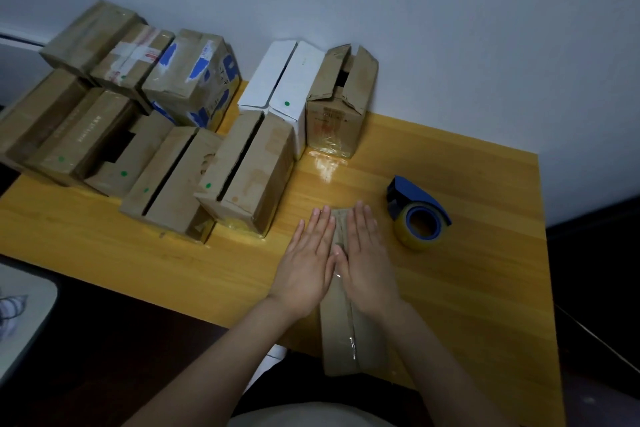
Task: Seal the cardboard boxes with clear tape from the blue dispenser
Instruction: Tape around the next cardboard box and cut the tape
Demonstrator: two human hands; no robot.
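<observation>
Hands: both lie flat, palms down, fingers straight and together, on top of one cardboard box [346, 340] at the near edge of the bench [467, 288].
Left hand [308, 263]: open and pressing flat on the left flap of that box, gripping nothing; its fingertips reach the far end of the box top.
Right hand [363, 260]: open in the same way on the right flap, just beside the left hand, thumbs almost touching over the centre seam.
Box under the hands: brown, long and narrow, running away from the person; its near end overhangs the bench edge slightly.
Clear tape strip [352, 343]: a glossy band runs along the centre seam of this box, visible between the wrists and down the near end.
Blue dispenser [417, 211]: stands on the bench to the right of the hands, near but apart from the box, with a roll of clear tape [419, 229] mounted in it; nobody touches it.
Unsealed boxes [242, 177]: several brown ones stand to the left with open dark slits along their top seams, some marked with small green dots.
White box [280, 87]: against the wall, flaps parted.
Stacked boxes [138, 59]: far left, piled two high, some carrying blue and white tape.
</observation>
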